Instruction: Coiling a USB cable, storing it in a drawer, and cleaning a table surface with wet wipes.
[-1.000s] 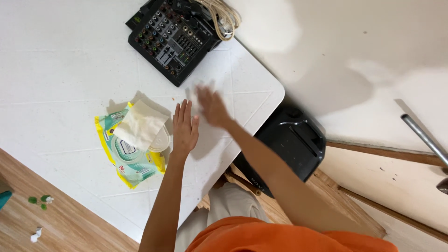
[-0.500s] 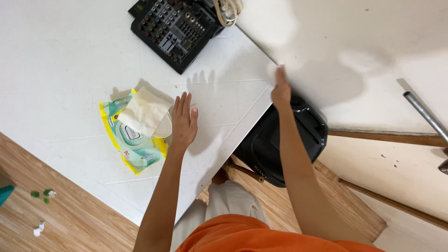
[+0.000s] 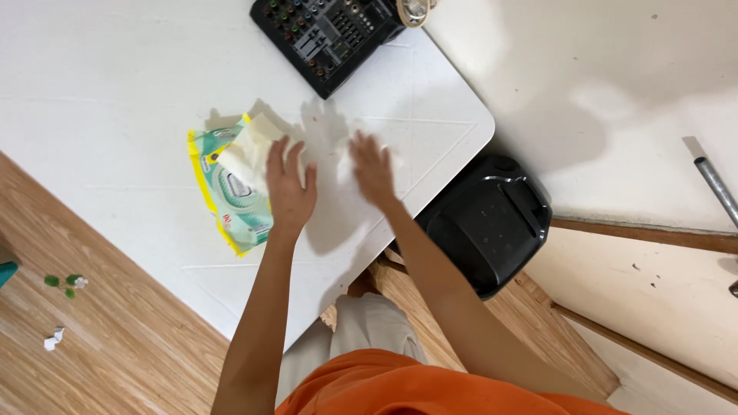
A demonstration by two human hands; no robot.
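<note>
Partly hidden under the flat, empty left hand (image 3: 290, 187): wipes pack (image 3: 231, 192); right hand's (image 3: 372, 169) blurred grip unreadable.

The left hand (image 3: 289, 187) lies flat, fingers over the edge of a wet-wipe pack (image 3: 229, 188) and the white wipe (image 3: 250, 150) sticking out of it. Just beside it, the right hand (image 3: 372, 167) presses another white wipe (image 3: 344, 164) on the white table (image 3: 115, 100). Beyond both hands sits a black audio mixer (image 3: 330, 34).

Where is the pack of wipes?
In the head view, the wet-wipe pack lies on the white table, under the left hand, below the black audio mixer.
</note>
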